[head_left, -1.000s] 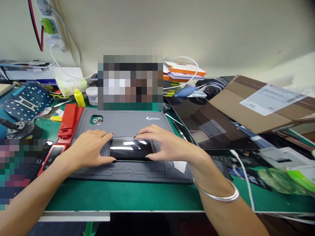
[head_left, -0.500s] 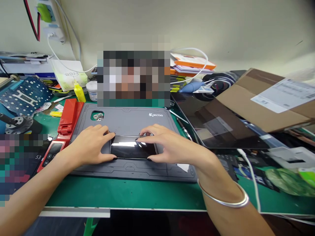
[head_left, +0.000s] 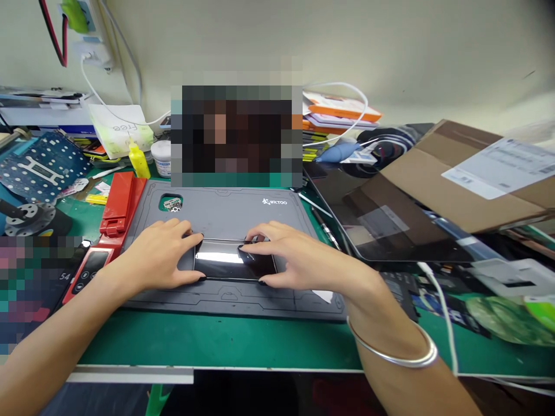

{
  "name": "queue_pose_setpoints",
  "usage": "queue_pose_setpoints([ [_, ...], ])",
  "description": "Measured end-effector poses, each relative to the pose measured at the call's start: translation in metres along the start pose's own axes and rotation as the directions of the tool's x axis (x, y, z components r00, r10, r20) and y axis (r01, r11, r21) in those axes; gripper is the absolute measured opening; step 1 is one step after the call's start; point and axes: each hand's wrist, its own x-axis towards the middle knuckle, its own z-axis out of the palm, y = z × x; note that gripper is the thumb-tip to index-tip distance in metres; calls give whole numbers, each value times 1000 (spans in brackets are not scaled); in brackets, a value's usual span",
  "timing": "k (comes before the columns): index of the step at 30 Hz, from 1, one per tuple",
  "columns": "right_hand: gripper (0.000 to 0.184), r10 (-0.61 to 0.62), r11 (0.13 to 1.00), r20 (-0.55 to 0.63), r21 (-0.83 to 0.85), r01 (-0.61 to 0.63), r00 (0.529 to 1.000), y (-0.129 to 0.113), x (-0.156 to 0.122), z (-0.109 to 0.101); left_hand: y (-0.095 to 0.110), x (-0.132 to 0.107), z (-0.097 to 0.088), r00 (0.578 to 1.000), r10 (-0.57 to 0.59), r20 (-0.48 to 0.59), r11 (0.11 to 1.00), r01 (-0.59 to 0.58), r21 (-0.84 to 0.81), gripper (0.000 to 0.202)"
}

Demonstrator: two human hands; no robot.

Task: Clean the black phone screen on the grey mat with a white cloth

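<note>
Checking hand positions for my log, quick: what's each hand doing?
Left hand: holding the black smartphone, fingers at top edge, thumb at bottom.
Right hand: holding the smartphone's other end, same grip.

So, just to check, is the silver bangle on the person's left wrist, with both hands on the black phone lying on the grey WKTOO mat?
Not quite: the head view shows the silver bangle on the right wrist, not the left. The rest stands: the left hand and right hand are both on the black phone, which lies on the grey WKTOO mat.

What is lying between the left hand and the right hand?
A glossy black phone, seen in the head view, between the left hand and right hand.
</note>
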Motion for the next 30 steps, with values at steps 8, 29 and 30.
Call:
queue_pose_setpoints([
  [8, 39, 8, 1000, 19, -27, -7, 1000, -1, 0, 0, 0, 0, 1, 1000, 8, -11, 1000, -8, 7, 57],
  [29, 38, -22, 998, 2, -65, 22, 1000, -4, 0, 0, 0, -1, 1, 1000, 9, 1, 1000, -9, 22, 56],
  [30, 38, -25, 997, 4, -67, 25, 1000, -3, 0, 0, 0, -1, 1, 1000, 9, 0, 1000, -9, 18, 56],
])
